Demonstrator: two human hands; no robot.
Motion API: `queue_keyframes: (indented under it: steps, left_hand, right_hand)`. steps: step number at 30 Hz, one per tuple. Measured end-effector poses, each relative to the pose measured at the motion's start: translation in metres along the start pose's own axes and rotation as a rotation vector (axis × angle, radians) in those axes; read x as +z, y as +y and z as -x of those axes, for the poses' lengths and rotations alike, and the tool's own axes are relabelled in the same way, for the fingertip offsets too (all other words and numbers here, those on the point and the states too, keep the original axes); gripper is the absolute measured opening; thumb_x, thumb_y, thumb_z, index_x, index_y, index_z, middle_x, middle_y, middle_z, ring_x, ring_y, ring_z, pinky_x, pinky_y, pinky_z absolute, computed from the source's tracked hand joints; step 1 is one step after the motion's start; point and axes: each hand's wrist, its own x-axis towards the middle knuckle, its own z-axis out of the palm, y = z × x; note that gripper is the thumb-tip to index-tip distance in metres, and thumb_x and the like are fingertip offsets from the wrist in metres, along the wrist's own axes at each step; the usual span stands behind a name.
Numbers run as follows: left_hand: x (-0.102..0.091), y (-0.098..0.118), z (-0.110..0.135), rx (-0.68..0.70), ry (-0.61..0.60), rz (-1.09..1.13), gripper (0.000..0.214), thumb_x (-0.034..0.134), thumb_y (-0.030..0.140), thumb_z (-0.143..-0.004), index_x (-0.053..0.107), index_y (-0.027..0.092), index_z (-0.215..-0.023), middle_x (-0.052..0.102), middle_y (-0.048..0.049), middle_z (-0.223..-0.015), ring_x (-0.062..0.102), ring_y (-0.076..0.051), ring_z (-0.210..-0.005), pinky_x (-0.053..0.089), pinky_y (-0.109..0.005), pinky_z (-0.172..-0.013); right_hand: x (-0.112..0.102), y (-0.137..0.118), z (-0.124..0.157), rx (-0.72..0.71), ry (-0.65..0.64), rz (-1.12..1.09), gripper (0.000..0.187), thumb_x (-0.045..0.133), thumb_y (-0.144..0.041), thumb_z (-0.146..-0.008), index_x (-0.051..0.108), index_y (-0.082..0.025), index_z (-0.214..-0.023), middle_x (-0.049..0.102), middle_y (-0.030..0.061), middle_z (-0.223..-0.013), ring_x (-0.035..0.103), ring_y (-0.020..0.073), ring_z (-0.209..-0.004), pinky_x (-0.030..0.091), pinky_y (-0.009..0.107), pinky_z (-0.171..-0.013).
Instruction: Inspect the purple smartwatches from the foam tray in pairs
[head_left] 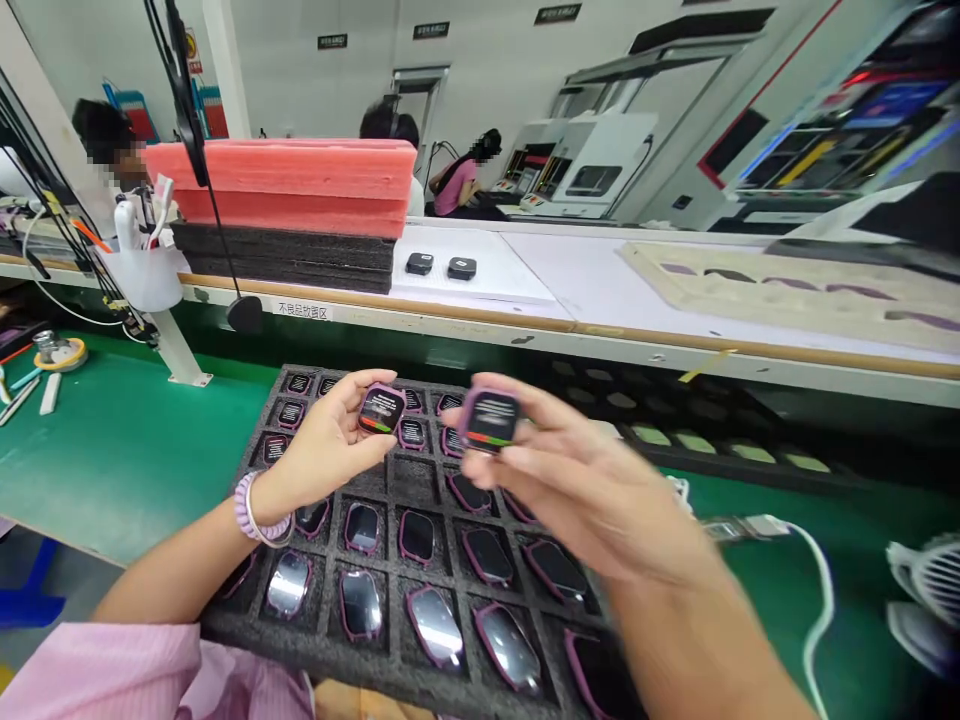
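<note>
My left hand [330,445] pinches a small purple-rimmed smartwatch body [381,409] with a lit screen. My right hand [577,480] holds a second lit watch body [490,420] between its fingertips, slightly blurred. Both hover over a black foam tray [390,475] whose pockets hold several more purple watch bodies with dark screens; a few pockets near the middle are empty. A purple coil band circles my left wrist.
Green bench mat underneath. A white cable [814,590] runs at right beside a small white fan [930,590]. A raised shelf carries pink foam [285,185] stacked on black foam, plus two dark watch bodies [441,266]. Other people sit beyond the shelf.
</note>
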Motion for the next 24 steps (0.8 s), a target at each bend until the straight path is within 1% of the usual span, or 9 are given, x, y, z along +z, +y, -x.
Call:
queue_keyframes:
  steps: [1,3,5,8,10,12,16,20,24]
  left_hand:
    - [0.001,-0.007,0.000,-0.014,0.001,0.022,0.054,0.070,0.012,-0.076,0.052,0.019,-0.126,0.060,-0.0069,-0.113,0.062,-0.012,-0.086,0.053,-0.020,-0.071]
    - [0.001,-0.016,0.000,-0.035,0.002,0.054,0.054,0.070,0.014,-0.077,0.051,0.020,-0.127,0.060,-0.0064,-0.112,0.062,-0.010,-0.076,0.054,-0.020,-0.067]
    - [0.000,-0.020,0.001,-0.052,0.012,0.067,0.052,0.070,0.016,-0.077,0.051,0.020,-0.126,0.061,-0.0056,-0.109,0.062,-0.008,-0.069,0.055,-0.021,-0.064]
    - [0.000,-0.021,0.002,-0.084,0.024,0.056,0.049,0.070,0.017,-0.078,0.053,0.019,-0.123,0.062,-0.0046,-0.102,0.063,-0.008,-0.064,0.055,-0.019,-0.060]
    - [0.001,-0.022,0.003,-0.099,0.011,0.058,0.048,0.070,0.018,-0.079,0.053,0.018,-0.124,0.063,-0.0046,-0.101,0.064,-0.008,-0.063,0.056,-0.018,-0.060]
    - [0.002,-0.023,0.004,-0.101,-0.017,0.074,0.051,0.069,0.019,-0.080,0.051,0.018,-0.128,0.063,-0.0061,-0.105,0.067,-0.010,-0.066,0.058,-0.020,-0.064]
    - [0.002,-0.025,0.006,-0.124,-0.048,0.094,0.053,0.067,0.023,-0.084,0.048,0.018,-0.133,0.064,-0.0095,-0.114,0.072,-0.015,-0.074,0.062,-0.024,-0.070]
    - [0.002,-0.027,0.006,-0.164,-0.031,0.092,0.047,0.064,0.027,-0.086,0.052,0.017,-0.131,0.066,-0.0102,-0.115,0.073,-0.015,-0.071,0.063,-0.024,-0.068]
    - [0.003,-0.028,0.006,-0.174,-0.011,0.085,0.043,0.065,0.028,-0.086,0.056,0.016,-0.126,0.068,-0.0103,-0.112,0.073,-0.015,-0.068,0.063,-0.023,-0.065]
  right_hand:
    - [0.002,0.004,-0.004,0.008,-0.030,-0.050,0.056,0.084,-0.034,-0.086,0.056,-0.027,-0.134,0.064,0.0092,-0.118,0.067,0.0214,-0.084,0.057,0.035,-0.077]
    - [0.007,0.015,-0.012,0.033,-0.083,-0.129,0.056,0.086,-0.030,-0.081,0.059,-0.026,-0.129,0.067,0.0083,-0.112,0.067,0.0207,-0.079,0.055,0.033,-0.073]
    - [0.010,0.026,-0.017,0.050,-0.089,-0.138,0.052,0.085,-0.029,-0.081,0.060,-0.024,-0.126,0.067,0.0082,-0.109,0.065,0.0198,-0.075,0.053,0.032,-0.068]
    - [0.012,0.036,-0.021,0.051,-0.064,-0.124,0.047,0.083,-0.029,-0.082,0.060,-0.022,-0.122,0.067,0.0074,-0.104,0.062,0.0174,-0.070,0.050,0.030,-0.064]
    - [0.011,0.040,-0.021,0.047,-0.063,-0.138,0.046,0.083,-0.027,-0.082,0.060,-0.022,-0.121,0.067,0.0053,-0.097,0.062,0.0168,-0.070,0.049,0.028,-0.065]
    - [0.009,0.043,-0.022,0.050,-0.069,-0.159,0.046,0.082,-0.024,-0.081,0.059,-0.022,-0.121,0.066,0.0031,-0.090,0.062,0.0165,-0.070,0.049,0.028,-0.066]
    - [0.007,0.050,-0.023,0.048,-0.038,-0.156,0.043,0.080,-0.023,-0.081,0.060,-0.021,-0.119,0.064,0.0016,-0.085,0.060,0.0153,-0.068,0.047,0.026,-0.064]
    - [0.007,0.055,-0.026,0.039,0.000,-0.124,0.038,0.081,-0.029,-0.082,0.062,-0.019,-0.114,0.062,0.0010,-0.084,0.057,0.0139,-0.062,0.044,0.025,-0.059]
    - [0.009,0.057,-0.028,0.028,0.019,-0.103,0.038,0.083,-0.032,-0.081,0.063,-0.019,-0.111,0.060,-0.0004,-0.079,0.054,0.0133,-0.058,0.041,0.025,-0.055]
